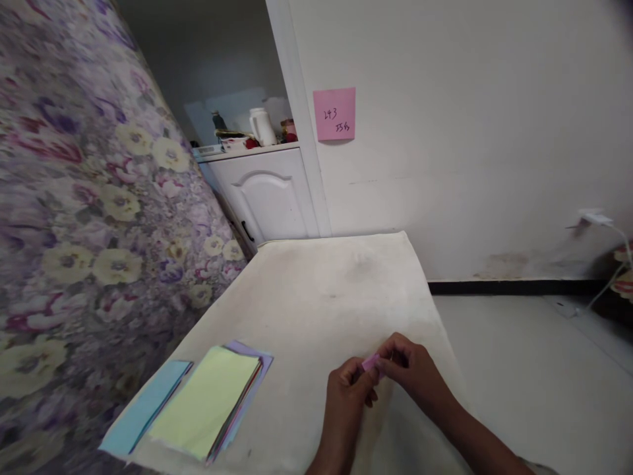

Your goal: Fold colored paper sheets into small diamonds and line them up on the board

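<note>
Both my hands meet over the near right part of a white table (316, 290). My left hand (347, 390) and my right hand (411, 366) pinch a small folded pink paper (370, 362) between their fingertips, just above the tabletop. To the left lies a stack of coloured paper sheets (208, 399) with a pale green sheet on top, and a light blue sheet (143, 409) at the table's near left edge.
A floral purple fabric surface (84, 231) rises along the table's left side. A pink note (334, 113) with writing is stuck on the white wall. A white cabinet (267, 194) with a jug and small items stands behind. A charger and cable (601, 221) hang at the right.
</note>
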Motion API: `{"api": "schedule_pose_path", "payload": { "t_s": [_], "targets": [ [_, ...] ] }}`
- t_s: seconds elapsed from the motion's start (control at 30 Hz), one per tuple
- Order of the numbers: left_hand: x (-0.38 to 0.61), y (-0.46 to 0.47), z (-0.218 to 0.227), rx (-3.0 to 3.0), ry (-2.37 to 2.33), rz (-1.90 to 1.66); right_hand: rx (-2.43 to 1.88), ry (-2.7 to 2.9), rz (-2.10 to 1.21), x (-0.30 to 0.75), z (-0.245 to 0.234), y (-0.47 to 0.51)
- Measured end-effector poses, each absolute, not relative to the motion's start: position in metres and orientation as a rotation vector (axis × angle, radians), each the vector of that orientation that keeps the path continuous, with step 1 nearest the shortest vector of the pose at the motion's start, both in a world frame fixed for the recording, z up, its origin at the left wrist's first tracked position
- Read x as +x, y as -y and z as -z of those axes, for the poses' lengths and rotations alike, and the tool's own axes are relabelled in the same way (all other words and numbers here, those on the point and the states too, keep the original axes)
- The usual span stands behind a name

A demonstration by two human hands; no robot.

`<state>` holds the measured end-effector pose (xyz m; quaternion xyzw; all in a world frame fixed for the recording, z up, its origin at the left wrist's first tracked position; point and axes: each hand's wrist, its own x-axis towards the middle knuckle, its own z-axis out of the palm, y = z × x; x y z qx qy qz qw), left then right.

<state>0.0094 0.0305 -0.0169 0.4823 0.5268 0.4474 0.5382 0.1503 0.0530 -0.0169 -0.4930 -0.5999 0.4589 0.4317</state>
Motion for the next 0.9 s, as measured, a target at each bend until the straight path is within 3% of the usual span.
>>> {"api": "schedule_pose_path", "payload": {
  "t_s": [0.23,0.9],
  "targets": [
    [0.0067,-0.0289,0.0226,1.061,-1.208,-1.024,-1.216,1.517,-1.183,0.1522,0.0167,-0.0545],
    [0.0029,-0.0294,0.0159,0.929,-1.013,-1.014,-1.05,1.714,-0.87,0.1529,0.0094,-0.0475]
  ]
}}
